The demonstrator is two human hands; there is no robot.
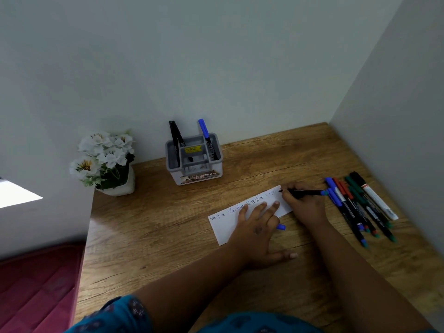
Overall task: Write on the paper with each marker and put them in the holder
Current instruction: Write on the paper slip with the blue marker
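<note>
a wooden tabletop (168, 236) sits in a corner between pale walls, with a red mat on the floor at the lower left. a strip of paper (222, 228) lies slantwise near the middle of the tabletop, with a word written on it several times in a row. the left hand (258, 227) lies flat on the paper, fingers straight and spread, thumb out to the side on the wood. a blue cap (281, 227) pokes out from under that hand at the paper's near edge. the right hand (305, 204) pinches a black marker (304, 192) with curled fingers, its tip on the far right end of the paper and its blue-green tail pointing right. just beside that hand lies a loose bunch of markers (360, 207), blue, red, green, black and one white-bodied, side by side and touching, all capped ends pointing away from the person. toward the back wall stands a grey holder (194, 169) with several compartments and a yellow sticker. a black pen (175, 138) leans in its left compartment and a blue pen (207, 138) leans in its right one. to the holder's left, at the tabletop's corner, is a white pot of white flowers (103, 155). blue patterned sleeves show at the bottom edge.
</note>
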